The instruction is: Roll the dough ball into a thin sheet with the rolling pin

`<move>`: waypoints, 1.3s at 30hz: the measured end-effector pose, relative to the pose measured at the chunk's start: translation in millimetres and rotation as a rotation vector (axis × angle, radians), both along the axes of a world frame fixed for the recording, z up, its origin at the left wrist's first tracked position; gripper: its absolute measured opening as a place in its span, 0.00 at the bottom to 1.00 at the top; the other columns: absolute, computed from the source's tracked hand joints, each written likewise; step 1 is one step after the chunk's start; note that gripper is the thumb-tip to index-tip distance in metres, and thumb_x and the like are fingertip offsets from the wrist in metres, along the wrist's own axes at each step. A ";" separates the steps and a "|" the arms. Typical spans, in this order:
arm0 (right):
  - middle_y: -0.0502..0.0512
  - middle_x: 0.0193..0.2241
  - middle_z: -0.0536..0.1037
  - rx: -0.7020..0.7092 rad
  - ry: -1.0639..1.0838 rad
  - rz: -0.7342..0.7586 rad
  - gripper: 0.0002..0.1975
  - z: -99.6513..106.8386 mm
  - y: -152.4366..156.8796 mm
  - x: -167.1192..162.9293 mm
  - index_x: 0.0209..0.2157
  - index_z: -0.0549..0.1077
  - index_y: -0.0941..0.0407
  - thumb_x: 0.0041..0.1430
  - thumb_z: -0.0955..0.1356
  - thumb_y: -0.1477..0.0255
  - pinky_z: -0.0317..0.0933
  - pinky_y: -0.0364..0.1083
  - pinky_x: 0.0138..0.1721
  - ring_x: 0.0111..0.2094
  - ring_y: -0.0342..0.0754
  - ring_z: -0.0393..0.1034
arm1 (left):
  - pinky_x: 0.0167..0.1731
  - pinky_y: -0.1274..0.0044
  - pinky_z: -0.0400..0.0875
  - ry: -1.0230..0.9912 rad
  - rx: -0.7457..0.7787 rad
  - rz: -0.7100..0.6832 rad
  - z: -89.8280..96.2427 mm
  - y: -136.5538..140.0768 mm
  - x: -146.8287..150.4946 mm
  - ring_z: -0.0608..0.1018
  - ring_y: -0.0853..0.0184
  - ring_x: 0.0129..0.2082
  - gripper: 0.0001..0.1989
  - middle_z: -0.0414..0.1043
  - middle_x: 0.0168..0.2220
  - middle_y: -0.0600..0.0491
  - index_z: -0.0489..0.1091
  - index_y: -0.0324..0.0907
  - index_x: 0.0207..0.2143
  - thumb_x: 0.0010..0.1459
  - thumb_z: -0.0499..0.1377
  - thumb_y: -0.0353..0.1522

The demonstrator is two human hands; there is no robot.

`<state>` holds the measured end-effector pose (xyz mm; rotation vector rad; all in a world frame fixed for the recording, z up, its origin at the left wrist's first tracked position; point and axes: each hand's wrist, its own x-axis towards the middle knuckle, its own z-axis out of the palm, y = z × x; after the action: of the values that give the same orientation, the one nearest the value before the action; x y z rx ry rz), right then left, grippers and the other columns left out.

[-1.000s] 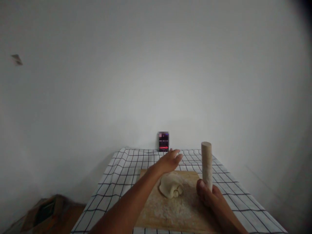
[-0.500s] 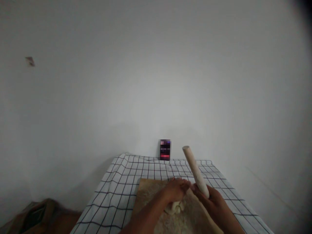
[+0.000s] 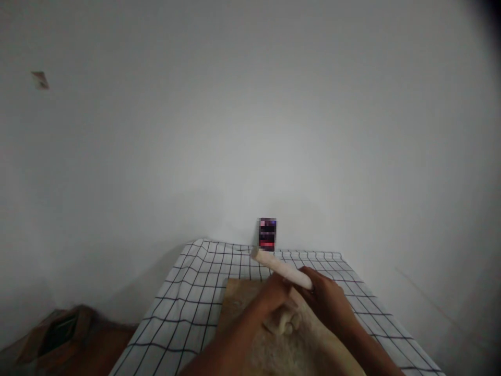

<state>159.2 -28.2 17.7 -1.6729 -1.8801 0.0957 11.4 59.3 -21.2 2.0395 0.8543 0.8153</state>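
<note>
A pale wooden rolling pin (image 3: 282,270) is held at a slant above the board, its free end pointing left and away from me. My right hand (image 3: 326,297) is closed around its near end. My left hand (image 3: 278,292) is right under the middle of the pin, with its fingers mostly hidden and blurred. I cannot tell whether it grips the pin. Below the hands, a lump of pale dough (image 3: 287,324) rests on a wooden board (image 3: 238,300) dusted with flour.
A white cloth with dark checks (image 3: 180,308) covers the table. Against the wall at its far edge stands a small dark phone-like object (image 3: 267,235), its face blurred out. A brown box-like item (image 3: 62,334) is low at the left, beyond the table.
The rolling pin has swung from nearly upright to a low leftward slant as my right hand turned and moved slightly left. My left hand is now beneath the pin, and more dough shows.
</note>
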 end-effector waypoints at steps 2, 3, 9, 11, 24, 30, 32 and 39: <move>0.52 0.29 0.80 -0.013 0.093 -0.050 0.14 -12.7 -6.8 20.8 0.34 0.71 0.50 0.65 0.65 0.55 0.57 0.45 0.31 0.30 0.52 0.75 | 0.52 0.67 0.75 -0.009 0.006 -0.034 -2.5 -0.7 -11.0 0.80 0.59 0.49 0.15 0.79 0.51 0.48 0.77 0.43 0.49 0.73 0.55 0.40; 0.51 0.26 0.79 -0.028 0.145 -0.071 0.17 -19.9 -9.7 30.6 0.33 0.70 0.50 0.65 0.65 0.52 0.57 0.45 0.29 0.28 0.52 0.73 | 0.52 0.67 0.74 0.011 0.033 -0.083 -2.2 -2.1 -16.9 0.80 0.59 0.48 0.16 0.81 0.47 0.48 0.79 0.43 0.47 0.72 0.55 0.41; 0.49 0.21 0.73 -0.076 0.312 -0.107 0.23 -55.1 -14.2 55.3 0.29 0.69 0.52 0.63 0.66 0.46 0.55 0.44 0.26 0.24 0.48 0.66 | 0.59 0.61 0.66 0.390 0.442 -0.271 7.4 -21.9 -36.6 0.77 0.53 0.53 0.13 0.80 0.47 0.49 0.80 0.47 0.43 0.59 0.66 0.42; 0.48 0.21 0.72 -0.078 0.339 -0.079 0.23 -56.5 -11.7 51.3 0.29 0.70 0.53 0.62 0.67 0.47 0.55 0.44 0.26 0.24 0.47 0.65 | 0.58 0.59 0.66 0.483 0.485 -0.103 6.5 -28.4 -37.5 0.76 0.52 0.53 0.13 0.78 0.49 0.46 0.79 0.44 0.44 0.61 0.63 0.40; 0.47 0.20 0.67 -0.186 0.123 0.132 0.28 -30.7 32.8 18.0 0.25 0.67 0.53 0.65 0.61 0.43 0.48 0.45 0.27 0.24 0.45 0.62 | 0.54 0.59 0.72 -0.568 -0.129 0.396 19.1 21.6 -97.7 0.79 0.50 0.55 0.31 0.80 0.50 0.42 0.75 0.43 0.47 0.63 0.51 0.58; 0.50 0.22 0.76 -0.143 -0.168 0.113 0.26 -25.1 13.5 3.9 0.26 0.70 0.52 0.64 0.65 0.44 0.47 0.46 0.29 0.24 0.47 0.69 | 0.53 0.67 0.72 -0.395 0.157 0.362 36.8 -1.0 -107.8 0.80 0.58 0.50 0.22 0.81 0.45 0.48 0.76 0.43 0.41 0.67 0.54 0.50; 0.51 0.25 0.80 -0.112 -0.224 0.114 0.25 -17.4 7.6 0.5 0.28 0.72 0.52 0.64 0.66 0.45 0.48 0.46 0.29 0.27 0.49 0.73 | 0.52 0.69 0.72 -0.255 0.196 0.332 41.8 -10.5 -105.7 0.80 0.59 0.49 0.18 0.81 0.45 0.49 0.76 0.44 0.43 0.68 0.54 0.47; 0.53 0.28 0.83 -0.129 -0.387 0.112 0.22 8.4 1.9 -18.3 0.30 0.76 0.52 0.64 0.70 0.47 0.45 0.46 0.28 0.30 0.52 0.78 | 0.48 0.72 0.72 0.205 0.221 0.380 32.5 -21.4 -111.9 0.80 0.60 0.50 0.17 0.81 0.49 0.51 0.75 0.47 0.46 0.70 0.50 0.42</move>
<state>140.9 -26.4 26.1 -1.7677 -2.2973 -0.0691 -100.5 37.9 11.3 2.2137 1.3480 0.9496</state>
